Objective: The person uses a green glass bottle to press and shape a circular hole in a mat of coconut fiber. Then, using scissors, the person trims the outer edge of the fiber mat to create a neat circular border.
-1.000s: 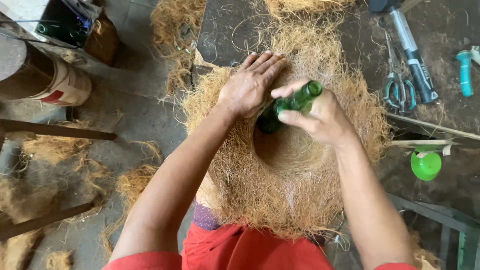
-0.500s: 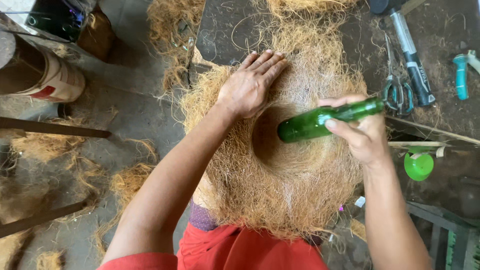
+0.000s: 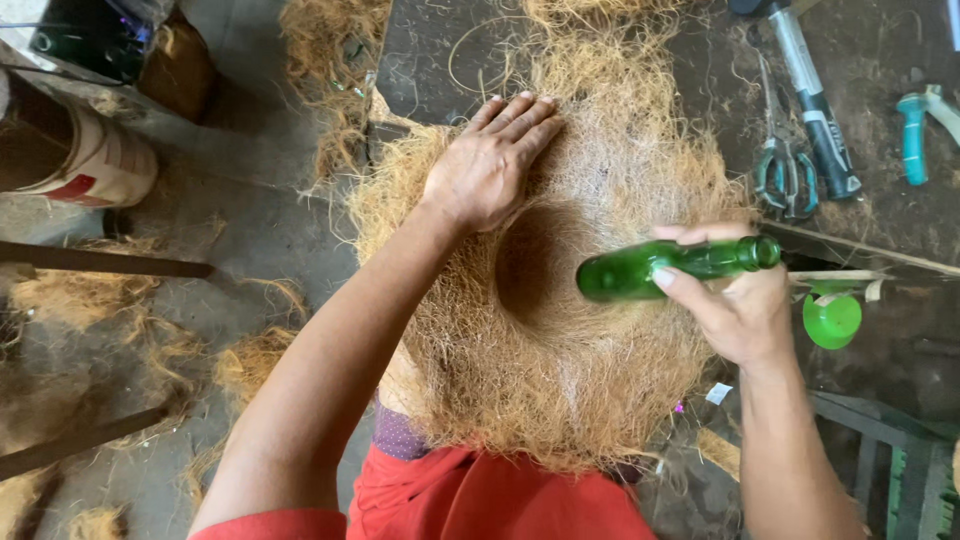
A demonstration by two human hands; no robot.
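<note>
Single head view, looking steeply down, close over workbench (image 3: 430, 60)

A rough craft workshop. A dark, scuffed workbench (image 3: 430, 60) is strewn with a mound of coconut fibre (image 3: 560, 330), and more tufts lie on the concrete floor (image 3: 250, 230) to the left. Scissors (image 3: 782, 170), a cutter (image 3: 815, 110) and teal pliers (image 3: 915, 125) lie far right.
</note>
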